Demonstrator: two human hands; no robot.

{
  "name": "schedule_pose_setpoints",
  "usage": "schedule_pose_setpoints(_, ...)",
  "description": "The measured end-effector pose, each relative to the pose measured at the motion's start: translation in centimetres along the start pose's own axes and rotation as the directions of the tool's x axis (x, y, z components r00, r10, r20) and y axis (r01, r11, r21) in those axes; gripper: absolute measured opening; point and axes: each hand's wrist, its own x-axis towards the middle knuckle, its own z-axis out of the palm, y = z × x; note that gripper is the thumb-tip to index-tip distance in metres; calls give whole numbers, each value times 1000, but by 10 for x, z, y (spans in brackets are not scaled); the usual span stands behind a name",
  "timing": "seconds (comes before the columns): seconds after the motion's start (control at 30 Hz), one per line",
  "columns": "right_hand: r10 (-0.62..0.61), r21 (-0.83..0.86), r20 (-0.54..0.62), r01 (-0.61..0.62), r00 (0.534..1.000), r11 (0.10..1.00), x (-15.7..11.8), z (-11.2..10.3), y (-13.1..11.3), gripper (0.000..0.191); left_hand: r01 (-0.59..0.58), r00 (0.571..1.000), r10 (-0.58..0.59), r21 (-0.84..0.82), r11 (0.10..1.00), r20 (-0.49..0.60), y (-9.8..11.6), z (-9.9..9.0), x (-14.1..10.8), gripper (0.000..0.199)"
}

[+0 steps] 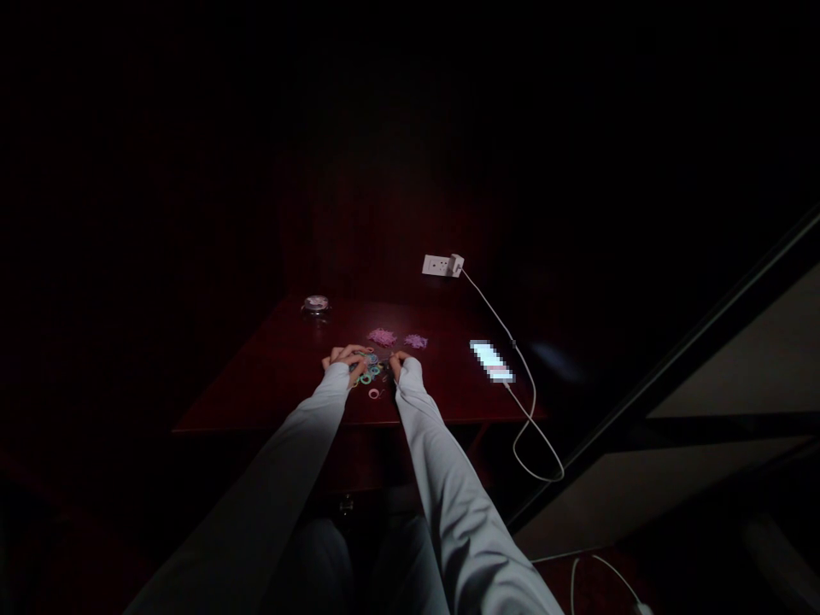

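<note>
A loose pile of small coloured rings [366,377], which look like hair ties in green, blue and other colours, lies near the middle of the dark red table. My left hand [344,355] rests on the pile's left side with its fingers stretched apart over the rings. At the pile's right edge, my right hand [398,362] has its thumb and fingers pinched together; what is between them is too small and dim to make out. One pink ring [374,394] lies apart, closer to me. Just beyond my hands sit a pink heap [383,336] and a purple heap [416,341] of small bands.
A round clear container [316,305] stands at the table's back left. To the right lies a lit phone [492,361], its white cable [490,295] looping past the table edge and up to a charger [455,265] in the wall socket [436,266]. The surroundings are very dark.
</note>
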Motion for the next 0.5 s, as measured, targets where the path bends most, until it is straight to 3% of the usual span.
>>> schedule_pose_setpoints(0.3, 55, -58, -133, -63, 990, 996, 2, -4, 4, 46, 82, 991, -85, -35, 996, -102, -3, 0, 5, 23)
schedule_pose_setpoints(0.5, -17, -104, -96, 7, 995, 995, 5, -2, 11, 49, 97, 988, -101, -33, 995, -119, -4, -2, 4, 22)
